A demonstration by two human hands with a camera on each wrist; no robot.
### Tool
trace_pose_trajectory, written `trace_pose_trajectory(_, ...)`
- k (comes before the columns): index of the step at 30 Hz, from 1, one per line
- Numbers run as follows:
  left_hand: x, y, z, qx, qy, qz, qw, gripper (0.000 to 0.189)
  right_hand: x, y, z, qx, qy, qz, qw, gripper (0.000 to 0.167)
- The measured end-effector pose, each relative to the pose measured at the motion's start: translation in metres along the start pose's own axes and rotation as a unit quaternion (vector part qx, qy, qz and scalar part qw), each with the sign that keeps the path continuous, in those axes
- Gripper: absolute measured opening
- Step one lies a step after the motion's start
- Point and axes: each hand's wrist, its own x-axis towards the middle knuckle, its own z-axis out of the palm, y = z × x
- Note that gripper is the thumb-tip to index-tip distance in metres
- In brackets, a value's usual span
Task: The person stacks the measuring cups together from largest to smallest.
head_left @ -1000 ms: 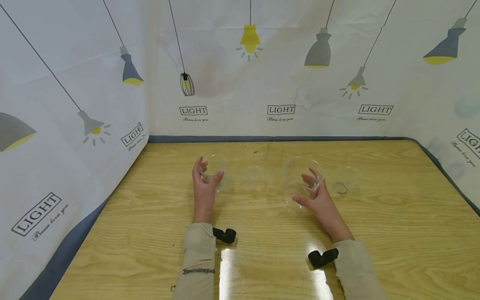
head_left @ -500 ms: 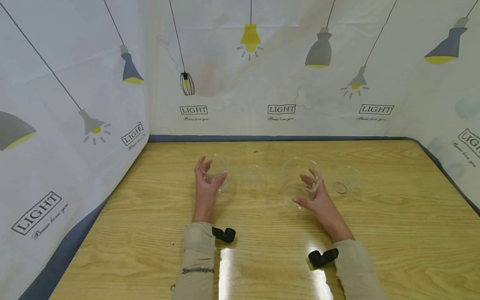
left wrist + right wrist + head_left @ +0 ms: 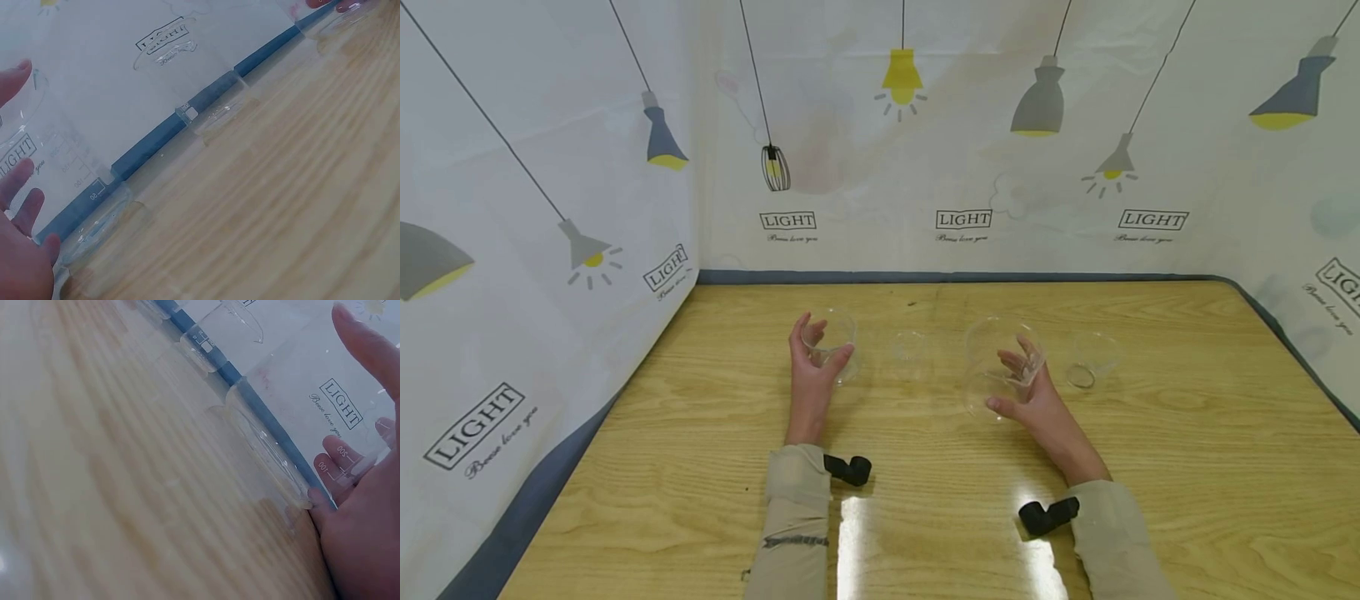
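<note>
My left hand (image 3: pixel 811 379) grips a clear graduated beaker (image 3: pixel 837 330) standing upright on the table, thumb on the near right side and fingers round the left. Its scale marks show in the left wrist view. The right hand (image 3: pixel 1043 407) curls round the side of a larger clear beaker (image 3: pixel 988 354), with the fingers seen through the glass and the thumb at its near side. Printed marks of 100 and 200 show on that large beaker (image 3: pixel 281 394) in the right wrist view. Between the two stands a small clear beaker (image 3: pixel 910 347), untouched.
Right of the right hand, another clear beaker (image 3: pixel 1096 354) stands on the wooden table (image 3: pixel 925 450). A white curtain (image 3: pixel 865 167) printed with lamps rises behind the table and along both sides. Black cameras (image 3: pixel 850 471) are strapped at both cuffs.
The left hand and its beaker have shifted slightly to the right. My right hand and the large beaker have barely moved, with a very slight leftward drift of the beaker.
</note>
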Motion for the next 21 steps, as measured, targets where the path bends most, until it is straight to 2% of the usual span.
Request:
trace_pose_trajectory(8,-0.001,0.002,-0.001,0.015,-0.003,-0.015,0.9998,0.073,0.002,0.012,-0.004,0.004,-0.014,-0.01,0.9998,0.093)
trace_pose_trajectory(21,0.0,0.001,-0.002,0.018,-0.008,0.001,0.9998,0.071,0.002,0.011,-0.006,0.001,-0.031,-0.019,0.9993,0.093)
